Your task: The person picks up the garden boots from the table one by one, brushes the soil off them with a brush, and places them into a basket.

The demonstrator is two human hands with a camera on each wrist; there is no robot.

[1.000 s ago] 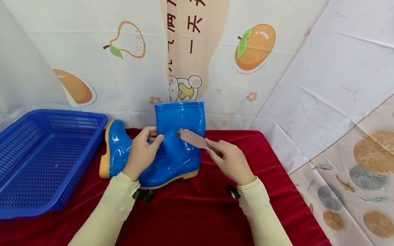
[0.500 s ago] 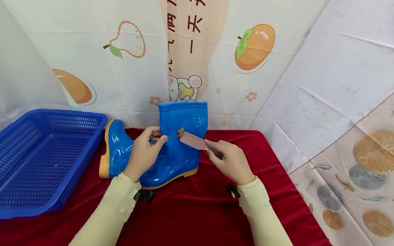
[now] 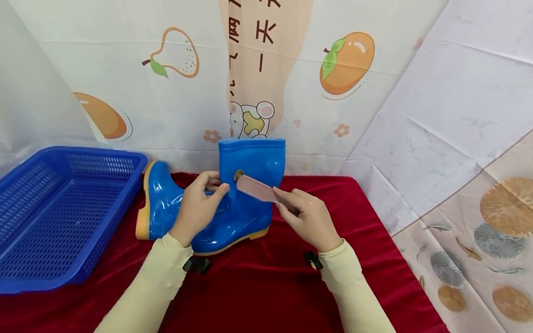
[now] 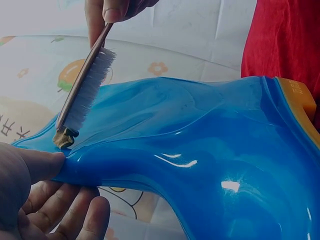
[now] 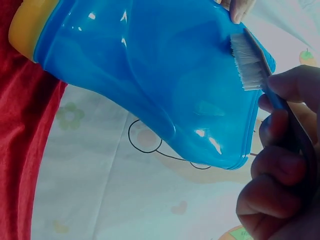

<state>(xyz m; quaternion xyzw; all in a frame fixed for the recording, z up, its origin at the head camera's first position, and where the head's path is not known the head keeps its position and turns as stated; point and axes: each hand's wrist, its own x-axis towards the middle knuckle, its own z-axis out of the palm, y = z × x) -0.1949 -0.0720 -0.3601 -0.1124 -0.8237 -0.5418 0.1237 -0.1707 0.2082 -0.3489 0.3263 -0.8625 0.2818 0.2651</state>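
A blue rain boot (image 3: 261, 159) with a yellow sole stands on the red cloth. My left hand (image 3: 199, 202) pinches the left edge of its shaft, thumb in front and fingers behind, as the left wrist view confirms. In my right hand (image 3: 309, 213) is the handle of a brush (image 3: 256, 188) with a pinkish-brown back. White bristles (image 5: 245, 60) face the boot shaft. At the brush's tip a brownish lump (image 4: 65, 138) sits against the shaft; what it is made of I cannot tell. Behind my left hand a second blue boot (image 3: 160, 199) lies tipped over.
A blue plastic basket (image 3: 109, 231) with perforated walls stands at the left. Red velvet cloth (image 3: 258, 296) covers the table. A white printed curtain (image 3: 300, 69) hangs right behind the boots.
The boot's shaft has shifted a little to the right with my left hand on it. The brush has slid slightly left across the shaft, beside the brownish lump.
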